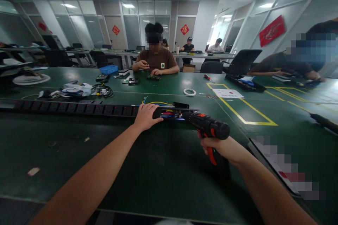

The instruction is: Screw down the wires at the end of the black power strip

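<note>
A long black power strip (79,109) with a row of sockets lies across the green table. Its right end is uncovered, and coloured wires (167,113) show inside. My left hand (147,116) grips the strip just left of that opening, fingers over the top and thumb along the near side. In my right hand (211,145) is a black and orange cordless drill (207,123), its grip wrapped by my fingers. The drill's nose points left at the strip's open end. The drill's tip and whatever it meets are too small to make out.
Across the table (126,168) a person (155,58) handles small black parts. A white ring (189,92), a red screwdriver (207,77) and a paper sheet (228,93) lie beyond the drill. Cables (104,90) and a blue basket (108,69) are farther left. Another person leans in at right.
</note>
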Motion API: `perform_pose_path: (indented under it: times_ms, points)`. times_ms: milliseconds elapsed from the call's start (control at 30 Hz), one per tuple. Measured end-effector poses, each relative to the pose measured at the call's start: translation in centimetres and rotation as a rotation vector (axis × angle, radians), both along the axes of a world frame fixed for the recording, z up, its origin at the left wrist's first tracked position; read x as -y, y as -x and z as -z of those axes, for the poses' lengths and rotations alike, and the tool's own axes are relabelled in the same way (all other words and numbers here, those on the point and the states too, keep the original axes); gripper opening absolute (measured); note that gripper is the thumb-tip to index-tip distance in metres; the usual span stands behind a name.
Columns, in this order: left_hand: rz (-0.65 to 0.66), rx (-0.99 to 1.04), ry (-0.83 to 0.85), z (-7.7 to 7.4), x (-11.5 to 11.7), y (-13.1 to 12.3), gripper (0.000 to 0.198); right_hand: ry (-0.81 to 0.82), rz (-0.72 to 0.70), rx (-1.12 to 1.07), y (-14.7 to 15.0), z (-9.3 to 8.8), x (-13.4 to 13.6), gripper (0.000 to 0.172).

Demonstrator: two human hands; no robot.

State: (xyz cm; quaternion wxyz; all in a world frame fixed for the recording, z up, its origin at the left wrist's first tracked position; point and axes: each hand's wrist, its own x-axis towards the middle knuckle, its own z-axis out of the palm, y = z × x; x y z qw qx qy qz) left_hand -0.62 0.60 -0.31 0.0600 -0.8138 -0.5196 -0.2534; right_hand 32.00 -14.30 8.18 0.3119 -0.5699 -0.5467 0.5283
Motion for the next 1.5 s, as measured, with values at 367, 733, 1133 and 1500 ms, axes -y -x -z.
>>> perform_pose_path:
  times_ms: [367, 733, 1133, 1500]
  points:
    - [0.0, -0.006, 0.005, -0.13, 0.14, 0.01, 0.067, 0.003, -0.016, 0.01, 0.08, -0.28, 0.15, 0.033]
    - [-0.001, 0.0, 0.022, -0.38, 0.22, -0.08, 0.066, -0.003, -0.019, -0.019, 0.19, -0.33, 0.21, 0.035]
    - [-0.013, -0.009, 0.012, -0.43, 0.34, -0.12, 0.065, -0.019, -0.027, 0.0, -0.1, 0.05, -0.06, 0.029]
    - [-0.008, -0.006, 0.007, -0.23, 0.12, -0.05, 0.066, -0.007, -0.028, 0.007, 0.06, -0.29, 0.2, 0.034]
